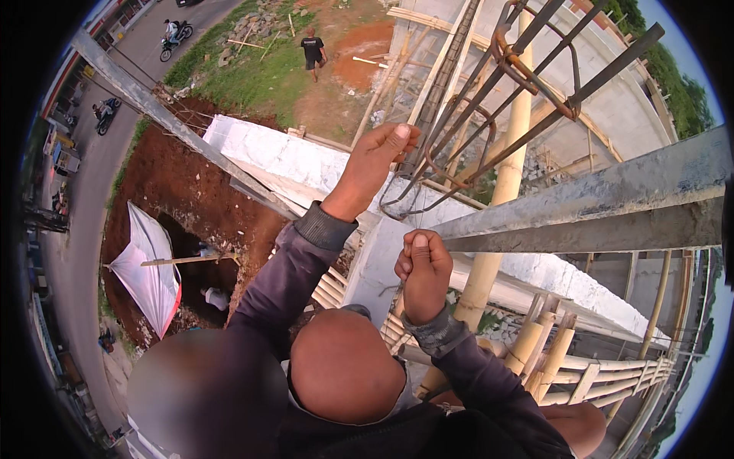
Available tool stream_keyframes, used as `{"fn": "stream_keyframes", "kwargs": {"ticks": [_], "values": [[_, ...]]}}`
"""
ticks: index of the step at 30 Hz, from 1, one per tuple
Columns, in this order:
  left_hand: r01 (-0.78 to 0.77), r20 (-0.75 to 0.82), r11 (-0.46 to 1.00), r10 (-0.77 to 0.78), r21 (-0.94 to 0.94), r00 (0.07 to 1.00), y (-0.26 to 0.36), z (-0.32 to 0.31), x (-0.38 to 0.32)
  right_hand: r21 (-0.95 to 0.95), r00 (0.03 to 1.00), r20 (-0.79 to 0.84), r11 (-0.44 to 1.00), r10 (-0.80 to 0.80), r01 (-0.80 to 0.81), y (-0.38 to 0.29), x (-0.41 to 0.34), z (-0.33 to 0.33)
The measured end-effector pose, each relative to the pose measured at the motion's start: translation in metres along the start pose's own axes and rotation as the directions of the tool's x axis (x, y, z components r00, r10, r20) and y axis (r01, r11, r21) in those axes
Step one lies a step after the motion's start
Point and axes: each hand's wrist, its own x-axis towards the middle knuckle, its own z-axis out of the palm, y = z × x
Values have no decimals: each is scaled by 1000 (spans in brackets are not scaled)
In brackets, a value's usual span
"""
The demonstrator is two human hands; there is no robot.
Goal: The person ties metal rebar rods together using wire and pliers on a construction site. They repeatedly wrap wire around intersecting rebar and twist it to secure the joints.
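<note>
My left hand [375,163] is raised, its thumb against curled fingers, beside the lower part of a steel rebar cage [476,112]. Whether anything is in those fingers is hidden. Lower and to the right, my right hand [424,269] is closed, thumb over forefinger, on what looks like a thin wire [423,205]. The cage has long dark bars with bent, rusty stirrups [519,63]. Under the hands, a white concrete beam [275,152] meets a pale upright face [375,261].
A grey, cement-smeared beam [596,195] reaches in from the right, another crosses at left [172,123]. Bamboo poles [484,281] and a bamboo platform [608,376] are alongside. Far below lie a dirt pit, a white tarp [149,264], a walking person [312,51] and a road [86,241].
</note>
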Motion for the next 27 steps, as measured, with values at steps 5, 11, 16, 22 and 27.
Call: {"fn": "stream_keyframes", "kwargs": {"ticks": [5,11,16,22,27], "values": [[122,282,992,-124,27,951,-11,16,18,-15,984,-36,985,-174,174,0,-1,8],[51,283,984,0,-173,959,-40,17,18,17,981,-63,983,-181,182,-7,15,18],[95,203,952,-36,-291,979,-43,22,18,71,966,-113,968,-233,241,-19,37,25],[-375,146,886,347,274,926,5,23,21,-238,932,-169,931,-320,276,-31,55,24],[-764,703,435,333,477,628,48,5,56,-750,724,-28,494,-690,441,-36,66,28]]}}
